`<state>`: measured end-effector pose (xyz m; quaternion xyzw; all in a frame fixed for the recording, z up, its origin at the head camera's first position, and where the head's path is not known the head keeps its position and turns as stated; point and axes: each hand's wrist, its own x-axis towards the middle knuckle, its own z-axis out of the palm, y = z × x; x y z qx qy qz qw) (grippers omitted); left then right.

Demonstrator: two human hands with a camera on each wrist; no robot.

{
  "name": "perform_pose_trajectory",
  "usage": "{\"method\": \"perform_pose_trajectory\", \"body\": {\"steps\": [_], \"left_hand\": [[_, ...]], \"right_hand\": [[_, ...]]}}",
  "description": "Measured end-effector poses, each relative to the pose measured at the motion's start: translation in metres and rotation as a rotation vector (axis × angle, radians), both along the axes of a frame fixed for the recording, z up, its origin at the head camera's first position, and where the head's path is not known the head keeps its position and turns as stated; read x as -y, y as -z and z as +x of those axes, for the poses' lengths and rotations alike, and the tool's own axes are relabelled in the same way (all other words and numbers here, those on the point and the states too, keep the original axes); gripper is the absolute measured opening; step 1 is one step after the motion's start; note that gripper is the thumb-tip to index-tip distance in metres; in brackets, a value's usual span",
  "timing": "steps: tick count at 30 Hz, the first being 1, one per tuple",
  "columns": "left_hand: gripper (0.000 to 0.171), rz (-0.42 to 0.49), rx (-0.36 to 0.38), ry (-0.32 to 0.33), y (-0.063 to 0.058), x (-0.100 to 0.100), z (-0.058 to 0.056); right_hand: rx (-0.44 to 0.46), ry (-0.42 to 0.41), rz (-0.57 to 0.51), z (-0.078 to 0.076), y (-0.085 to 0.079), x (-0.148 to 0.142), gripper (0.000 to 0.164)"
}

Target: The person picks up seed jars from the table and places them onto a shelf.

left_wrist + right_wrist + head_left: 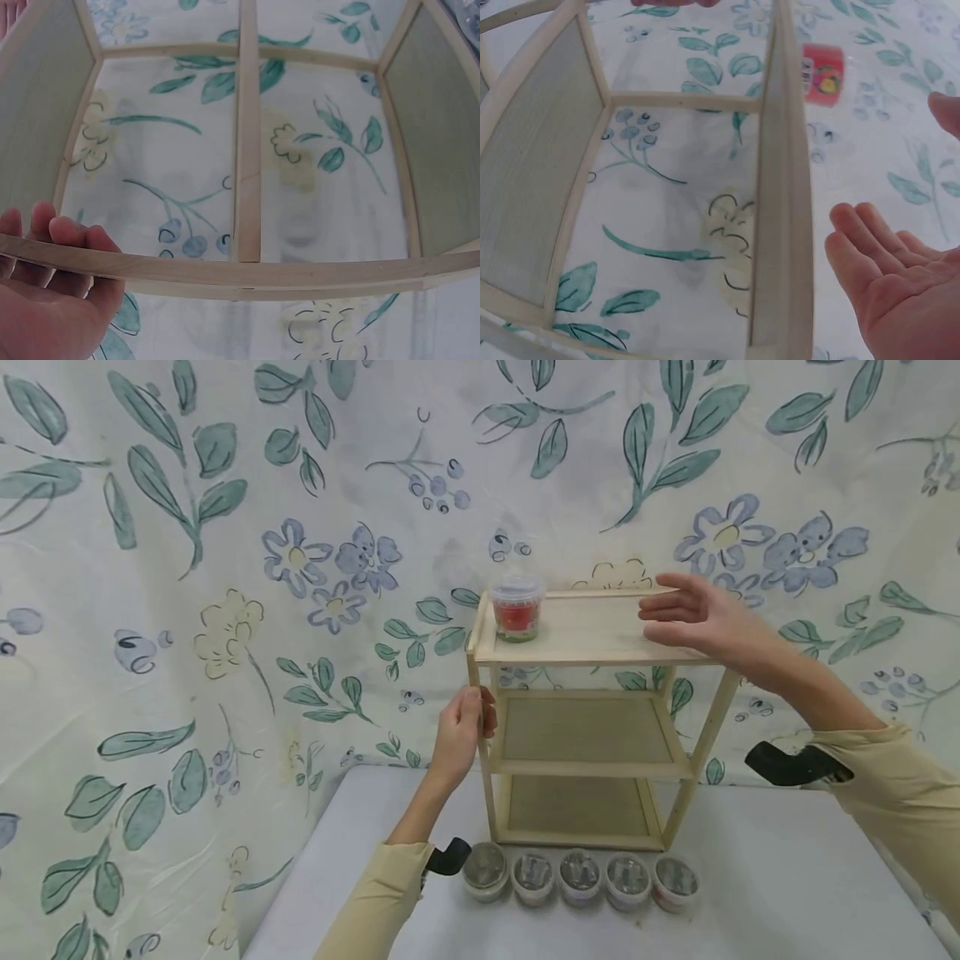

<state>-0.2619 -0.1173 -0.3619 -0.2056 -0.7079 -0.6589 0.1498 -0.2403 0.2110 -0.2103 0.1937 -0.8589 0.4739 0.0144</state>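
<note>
A light wooden three-tier shelf stands on the table. My left hand grips its left front post, fingers curled round the wood; the left wrist view shows the same hand on that post. One clear plastic tub with a red label sits upright at the left of the top shelf. Over the right end of that shelf is my right hand, its fingers extended and holding nothing. In the right wrist view, the open palm is beside the top board, apart from the red-labelled tub.
Several round lidded tubs stand in a row on the white table, in front of the shelf's base. Behind everything hangs a floral-patterned cloth. The middle tier and bottom tier have greenish-brown panels.
</note>
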Motion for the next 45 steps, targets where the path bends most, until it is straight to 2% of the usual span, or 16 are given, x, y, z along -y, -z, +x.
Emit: {"method": "perform_pose_trajectory", "body": {"steps": [4,8,12,18,20,25,27,31,37,39,45], "left_hand": [[0.044,-0.006,0.0,-0.001,-0.001,-0.001,0.0],[0.042,-0.014,0.036,-0.002,-0.002,-0.001,0.0],[0.039,-0.013,0.059,0.004,-0.002,-0.001,0.0],[0.036,-0.012,0.044,-0.015,-0.003,-0.001,0.0],[0.036,-0.012,0.039,-0.015,-0.003,-0.001,0.001],[0.04,-0.011,0.025,-0.011,-0.001,-0.001,0.001],[0.043,-0.007,0.023,-0.008,-0.001,-0.001,0.001],[0.045,0.001,0.013,0.005,-0.001,-0.001,-0.001],[0.041,-0.014,-0.013,-0.01,-0.002,-0.001,-0.001],[0.04,-0.016,-0.01,-0.014,-0.003,-0.001,-0.001],[0.042,-0.026,0.012,-0.007,-0.001,-0.001,-0.001]], "right_hand": [[-0.042,0.039,0.014,0.013,0.003,-0.023,0.076],[-0.091,0.065,0.014,0.024,0.013,-0.044,0.069],[-0.122,0.081,0.004,0.038,0.029,-0.063,0.066],[-0.145,0.14,0.017,0.059,0.063,-0.086,0.07],[-0.142,0.159,0.023,0.064,0.078,-0.091,0.071],[-0.125,0.131,-0.013,0.074,0.124,-0.098,0.07],[-0.092,0.13,-0.029,0.078,0.142,-0.1,0.068],[0.018,0.119,-0.091,0.085,0.181,-0.105,0.063],[0.267,0.146,-0.195,0.098,0.247,-0.1,0.056],[0.313,0.17,-0.183,0.104,0.269,-0.092,0.06],[0.346,0.249,-0.092,0.116,0.321,-0.071,0.07]]}}
